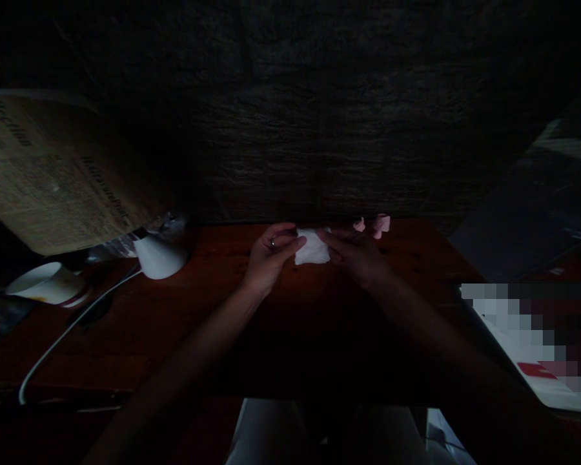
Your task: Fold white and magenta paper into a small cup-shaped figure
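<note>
A small white, soft-looking piece [312, 249], perhaps tissue or cloth, is held between both hands over the dark wooden table [213, 258]. My left hand [270, 254], with a ring on one finger, pinches its left edge between thumb and fingers. At the opposite edge, my right hand [356, 253] grips it with the thumb on top. Just beyond the right hand lie two crumpled pink pieces [381, 225], one smaller than the other. Dim light hides the right fingertips in part.
On the left stand a white lamp base [159, 257] with its cable [77, 321], a paper cup [48, 283] and a printed lampshade [62, 174]. A dark textured wall [290, 129] rises behind the table. At right is a white item [527, 368], partly pixelated.
</note>
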Tool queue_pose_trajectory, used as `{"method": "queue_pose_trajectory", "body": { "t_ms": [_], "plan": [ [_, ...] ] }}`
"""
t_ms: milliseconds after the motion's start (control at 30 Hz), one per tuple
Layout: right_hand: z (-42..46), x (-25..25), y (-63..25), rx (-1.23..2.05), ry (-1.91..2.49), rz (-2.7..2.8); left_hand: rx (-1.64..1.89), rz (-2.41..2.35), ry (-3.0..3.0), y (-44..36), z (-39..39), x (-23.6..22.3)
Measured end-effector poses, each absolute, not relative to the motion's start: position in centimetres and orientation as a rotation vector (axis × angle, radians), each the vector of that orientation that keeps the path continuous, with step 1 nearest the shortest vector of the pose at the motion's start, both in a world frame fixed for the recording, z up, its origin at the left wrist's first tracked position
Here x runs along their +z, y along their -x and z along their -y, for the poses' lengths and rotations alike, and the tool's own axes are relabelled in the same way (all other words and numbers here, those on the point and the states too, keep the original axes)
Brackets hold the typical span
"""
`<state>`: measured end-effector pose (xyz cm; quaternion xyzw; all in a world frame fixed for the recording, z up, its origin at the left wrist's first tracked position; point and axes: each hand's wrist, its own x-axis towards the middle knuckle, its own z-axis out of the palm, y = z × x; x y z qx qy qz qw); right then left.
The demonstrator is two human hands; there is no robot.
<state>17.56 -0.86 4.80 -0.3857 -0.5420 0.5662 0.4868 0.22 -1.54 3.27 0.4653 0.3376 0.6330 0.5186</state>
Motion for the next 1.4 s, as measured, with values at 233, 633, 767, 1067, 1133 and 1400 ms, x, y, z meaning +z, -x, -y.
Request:
{"method": "queue_pose_trajectory", "body": {
  "t_ms": [233, 633, 767, 1067, 1133, 1400],
  "plan": [
    [1.1, 4.8, -17.7, 1.247, 1.035, 1.487, 1.417, -0.835, -0.984, 0.1, 1.5, 3.3],
    [0.6, 3.9, -16.8, 1.449, 0.960, 1.217, 1.524, -0.874, -1.118, 0.1, 1.4, 3.3],
    [0.4, 3.7, -17.1, 1.410, 1.050, 1.200, 1.535, -0.972, -1.378, 0.1, 1.9, 3.4],
    [0.7, 4.2, -17.5, 1.062, 1.020, 1.477, 1.613, -1.002, -1.255, -0.1, 1.4, 3.0],
    [0.7, 4.1, -17.5, 1.012, 1.031, 1.527, 1.510, -1.022, -1.231, 0.1, 1.1, 2.8],
    [0.6, 3.7, -17.6, 0.994, 1.092, 1.574, 1.483, -0.964, -1.028, 0.4, 0.7, 2.4]
  ]
}}
